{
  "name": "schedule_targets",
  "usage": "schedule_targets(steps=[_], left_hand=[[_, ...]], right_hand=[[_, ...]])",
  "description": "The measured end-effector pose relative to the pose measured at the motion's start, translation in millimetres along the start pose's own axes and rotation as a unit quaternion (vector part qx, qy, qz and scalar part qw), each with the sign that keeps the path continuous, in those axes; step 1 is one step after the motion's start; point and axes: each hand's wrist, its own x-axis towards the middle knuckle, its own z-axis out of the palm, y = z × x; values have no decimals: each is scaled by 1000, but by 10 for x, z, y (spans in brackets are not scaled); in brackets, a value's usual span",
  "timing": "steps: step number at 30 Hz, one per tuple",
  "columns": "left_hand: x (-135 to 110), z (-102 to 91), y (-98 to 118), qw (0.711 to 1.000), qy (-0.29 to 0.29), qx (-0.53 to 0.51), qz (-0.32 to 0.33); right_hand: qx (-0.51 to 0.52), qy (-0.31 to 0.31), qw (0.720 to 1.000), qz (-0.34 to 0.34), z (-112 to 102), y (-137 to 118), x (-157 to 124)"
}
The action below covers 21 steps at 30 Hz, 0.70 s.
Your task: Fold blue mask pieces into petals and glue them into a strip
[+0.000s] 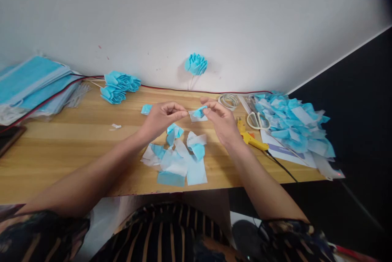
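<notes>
Over the middle of the wooden table, my right hand (pixel 223 122) pinches a small blue-and-white fabric piece (pixel 199 112) between thumb and fingers. The piece is partly folded, blue on top with a white part below. My left hand (pixel 163 118) is close beside it, thumb and forefinger pressed together at the piece's left edge; whether they grip it or something tiny, I cannot tell. Nearer me lies a loose group of blue and white fabric pieces (pixel 174 162), some flat and some curled. Another small blue piece (pixel 146 109) rests just beyond my left hand.
One blue fabric flower (pixel 196 64) on a stick stands against the wall; several more flowers (pixel 118 84) lie left. Blue face masks (pixel 36 78) are stacked far left, near a dark phone (pixel 12 137). Right are a yellow glue gun (pixel 255 142), scissors (pixel 259 120), tape roll (pixel 228 101) and fabric heap (pixel 297 123).
</notes>
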Motion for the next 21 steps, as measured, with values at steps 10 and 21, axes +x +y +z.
schedule_targets(steps=[10, 21], left_hand=[[-33, 21, -13, 996, -14, 85, 23], [29, -6, -51, 999, 18, -13, -44]], right_hand=[[49, -8, 997, 57, 146, 110, -19], [-356, 94, 917, -150, -423, -65, -58]])
